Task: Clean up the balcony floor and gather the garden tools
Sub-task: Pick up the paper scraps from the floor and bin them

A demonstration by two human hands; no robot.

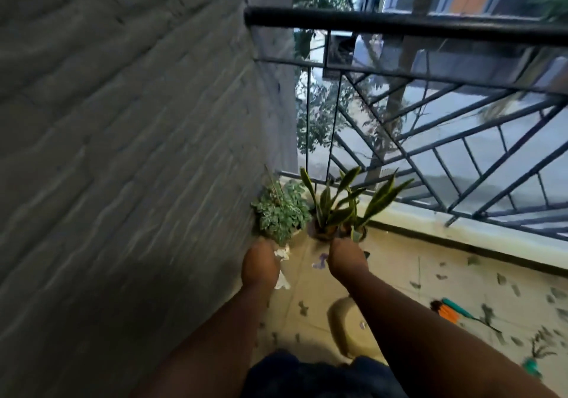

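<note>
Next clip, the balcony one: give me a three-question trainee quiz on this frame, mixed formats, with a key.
1. True or false: the garden tools are already gathered in a hand.
2. Which pot does the right hand reach to? A) leafy plant by the wall B) snake plant C) none
3. Fill in: the white scrap lies on the floor beside the ____ hand.

Key: 1 false, they lie on the floor among scattered leaves; 2 B; 3 left.
</note>
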